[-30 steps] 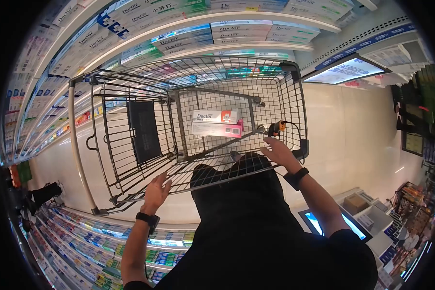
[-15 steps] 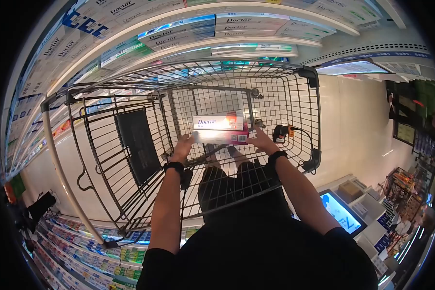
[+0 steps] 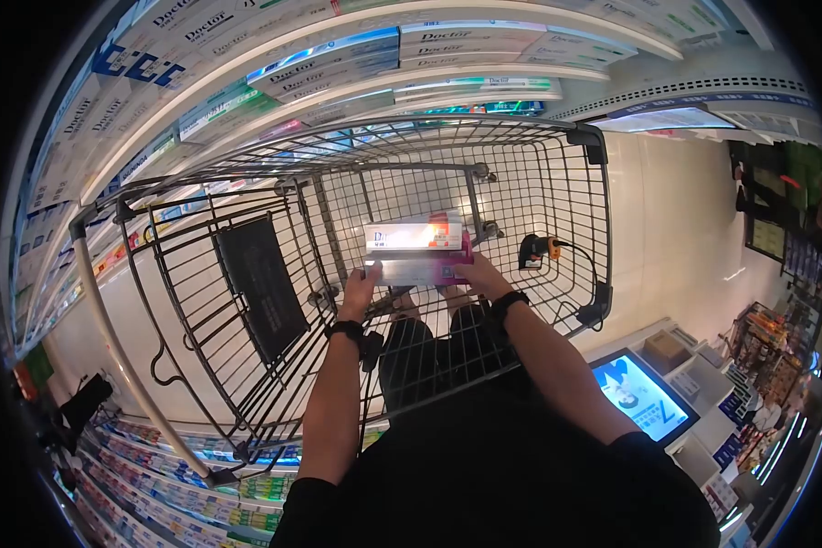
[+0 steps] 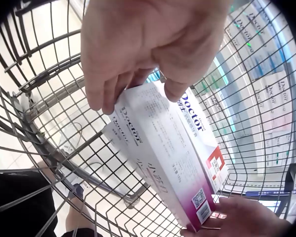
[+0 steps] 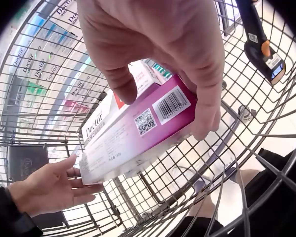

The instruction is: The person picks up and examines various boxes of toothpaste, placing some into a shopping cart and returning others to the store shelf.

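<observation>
Two or more long Doctor cartons lie side by side in the wire cart. The pink-and-white carton (image 3: pixel 411 270) (image 4: pixel 162 153) (image 5: pixel 133 138) is held between both hands, in front of a white carton with a red patch (image 3: pixel 397 236) (image 4: pixel 200 123) (image 5: pixel 99 118). My left hand (image 3: pixel 360 290) (image 4: pixel 153 39) (image 5: pixel 49 190) grips its white end, thumb on one side and fingers on the other. The right hand (image 3: pixel 484 276) (image 5: pixel 158 39) (image 4: pixel 242 217) pinches the magenta end by the barcode. In the left wrist view another Doctor face (image 4: pixel 123 133) shows under the held carton.
A black-and-orange handheld scanner (image 3: pixel 539 248) (image 5: pixel 259 54) hangs by the cart's far-right side. The cart's wire walls surround both hands, with a dark panel (image 3: pixel 263 279) at left. Stocked shelves (image 3: pixel 338 68) stand beyond, and a lit screen (image 3: pixel 644 397) is at lower right.
Both hands have come inward from the near side of the cart to the cartons and now grip the pink-and-white one. The cartons appear slightly larger and nearer.
</observation>
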Demonstrator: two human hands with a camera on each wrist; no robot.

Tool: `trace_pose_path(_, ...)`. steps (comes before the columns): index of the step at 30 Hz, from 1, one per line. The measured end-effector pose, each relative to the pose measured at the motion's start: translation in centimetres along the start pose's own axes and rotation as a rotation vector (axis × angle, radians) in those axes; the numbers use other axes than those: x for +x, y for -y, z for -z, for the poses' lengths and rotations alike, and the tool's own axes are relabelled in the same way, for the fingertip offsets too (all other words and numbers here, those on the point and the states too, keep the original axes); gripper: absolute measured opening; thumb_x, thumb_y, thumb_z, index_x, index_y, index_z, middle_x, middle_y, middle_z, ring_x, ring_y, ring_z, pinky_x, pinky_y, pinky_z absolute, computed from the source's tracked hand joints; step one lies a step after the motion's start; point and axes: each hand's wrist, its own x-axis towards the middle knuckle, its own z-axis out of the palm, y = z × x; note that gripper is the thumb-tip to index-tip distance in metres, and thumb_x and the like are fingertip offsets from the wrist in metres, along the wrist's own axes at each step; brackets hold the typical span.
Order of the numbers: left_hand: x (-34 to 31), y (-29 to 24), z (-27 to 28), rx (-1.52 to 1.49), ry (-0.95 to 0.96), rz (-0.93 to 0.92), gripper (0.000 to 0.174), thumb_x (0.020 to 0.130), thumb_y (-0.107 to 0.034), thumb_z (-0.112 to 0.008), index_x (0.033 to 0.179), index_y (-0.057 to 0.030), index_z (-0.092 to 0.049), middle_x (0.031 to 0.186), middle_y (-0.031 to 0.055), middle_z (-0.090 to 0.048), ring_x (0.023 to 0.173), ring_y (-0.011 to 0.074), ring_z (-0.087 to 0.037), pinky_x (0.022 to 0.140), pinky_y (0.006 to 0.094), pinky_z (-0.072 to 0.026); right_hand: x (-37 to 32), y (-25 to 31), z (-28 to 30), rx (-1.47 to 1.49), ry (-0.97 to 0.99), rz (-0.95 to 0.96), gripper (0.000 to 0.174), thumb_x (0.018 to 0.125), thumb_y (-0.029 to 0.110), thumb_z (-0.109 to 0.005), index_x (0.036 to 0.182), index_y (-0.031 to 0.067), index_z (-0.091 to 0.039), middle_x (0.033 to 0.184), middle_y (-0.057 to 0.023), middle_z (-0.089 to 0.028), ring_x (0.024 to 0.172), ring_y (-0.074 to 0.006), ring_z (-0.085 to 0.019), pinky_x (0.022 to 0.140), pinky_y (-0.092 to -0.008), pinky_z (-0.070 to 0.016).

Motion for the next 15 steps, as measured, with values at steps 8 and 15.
trace_pose_path(8, -12.2, -7.7, 3.3, 0.247, -0.155, -0.270, 0.048, 0.090, -0.043, -0.060, 0.085, 0.0033, -0.050, 0.071, 0.0214, -0.057, 0.069, 0.0386, -0.059, 0.060, 0.0453, -0.0451, -5.0, 5.9, 0.2, -0.025, 0.111, -0.167, 0.058, 0.087, 0.045, -0.061, 0.128, 0.0062, -0.051, 0.113, -0.0096, -0.061, 0.095, -0.0215, -0.062, 0.079, -0.0328, -0.0514)
trace_pose_path(15, -27.2, -20.2, 2.8, 0.578, -0.536, -0.990, 0.038, 0.080, -0.015, -0.072, 0.107, 0.0039, -0.054, 0.100, 0.0208, -0.057, 0.088, 0.0358, -0.058, 0.069, 0.0421, -0.0480, -8.0, 10.4, -3.7, 0.372, 0.239, -0.160, 0.062, 0.088, 0.056, -0.058, 0.127, 0.0094, -0.050, 0.121, -0.0104, -0.054, 0.110, -0.0271, -0.055, 0.094, -0.0481, -0.0456)
